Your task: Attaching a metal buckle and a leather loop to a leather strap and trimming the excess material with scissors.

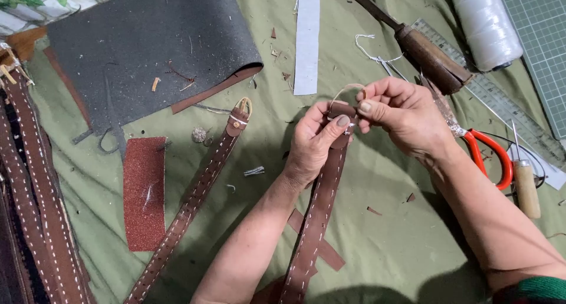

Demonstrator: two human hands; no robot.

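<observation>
Brown leather strap (318, 210) between 2 hands

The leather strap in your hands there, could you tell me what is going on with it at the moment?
Both hands work at the top end of a brown leather strap with white stitching. The left hand pinches the strap just below its folded end, and the right hand grips that end, where a metal ring sits. A second stitched strap lies alongside on the green cloth. Red-handled scissors and an awl rest to the right.
</observation>
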